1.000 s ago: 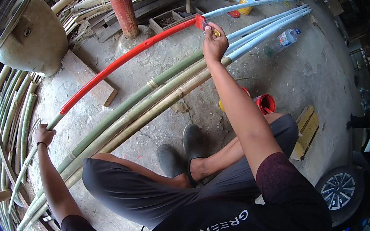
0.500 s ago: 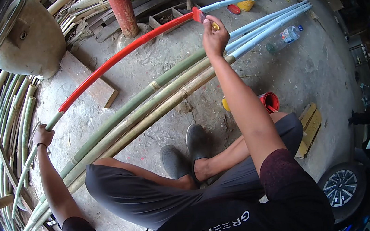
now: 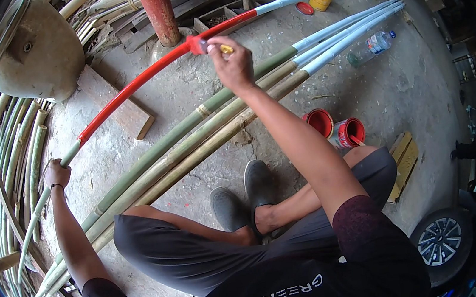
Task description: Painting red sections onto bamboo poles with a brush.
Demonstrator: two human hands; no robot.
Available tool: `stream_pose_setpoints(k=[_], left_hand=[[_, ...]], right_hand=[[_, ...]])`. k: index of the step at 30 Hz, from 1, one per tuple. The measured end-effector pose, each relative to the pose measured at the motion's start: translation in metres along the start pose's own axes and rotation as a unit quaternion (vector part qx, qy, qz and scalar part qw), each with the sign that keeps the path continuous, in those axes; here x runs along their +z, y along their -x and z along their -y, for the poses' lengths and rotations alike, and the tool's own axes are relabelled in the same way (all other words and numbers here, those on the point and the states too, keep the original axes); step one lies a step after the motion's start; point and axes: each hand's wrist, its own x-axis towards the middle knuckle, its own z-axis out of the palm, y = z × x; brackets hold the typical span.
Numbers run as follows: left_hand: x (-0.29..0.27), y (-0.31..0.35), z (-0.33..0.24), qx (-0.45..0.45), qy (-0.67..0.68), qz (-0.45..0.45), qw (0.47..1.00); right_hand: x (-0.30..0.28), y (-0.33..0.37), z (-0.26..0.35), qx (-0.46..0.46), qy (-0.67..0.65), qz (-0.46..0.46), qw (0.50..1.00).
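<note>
A long bamboo pole (image 3: pixel 128 89) arches across the floor, red along its middle, light blue toward its right end and bare green at the left. My left hand (image 3: pixel 58 172) is closed around the bare green part. In my right hand (image 3: pixel 233 65) is a paintbrush (image 3: pixel 200 44) with a yellow handle, its red bristles against the red stretch of the pole. Nearer to me lie several bamboo poles (image 3: pixel 189 146) side by side, green and tan with light blue right ends. Two red paint cans (image 3: pixel 349 132) stand right of my shoes, partly behind my right forearm.
A large clay jar (image 3: pixel 39 51) is at the far left, beside a wooden plank (image 3: pixel 117 101). A red post (image 3: pixel 157 15) rises at the back. Split bamboo (image 3: pixel 14 160) is piled along the left. A plastic bottle (image 3: pixel 372 47), a yellow can (image 3: pixel 321 3) and a yellow wooden block (image 3: pixel 401 166) lie rightward.
My right hand has moved left along the pole with the paintbrush, from near the red and blue boundary to mid-red. A second red can now shows beside my forearm. My left hand keeps its hold.
</note>
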Motion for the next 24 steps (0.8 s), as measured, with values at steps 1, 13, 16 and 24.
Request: stream_pose_setpoints(k=[1,13,16,24], left_hand=[[-0.001,0.002,0.001,-0.012,0.011,0.005,1.000],[0.019,-0.001,0.001,-0.043,-0.019,0.002,0.999],[0.020,-0.003,0.003,-0.036,-0.007,-0.008,0.999],[0.013,0.010,-0.011,-0.025,-0.025,-0.041,0.998]], right_hand=[[-0.009,-0.008,-0.006,0.014,0.020,-0.035,0.999],[-0.028,-0.020,-0.042,0.104,0.056,-0.035,0.992],[-0.038,-0.031,-0.048,0.112,0.074,-0.112,0.985],[-0.019,-0.018,-0.042,0.086,0.112,-0.024,0.990]])
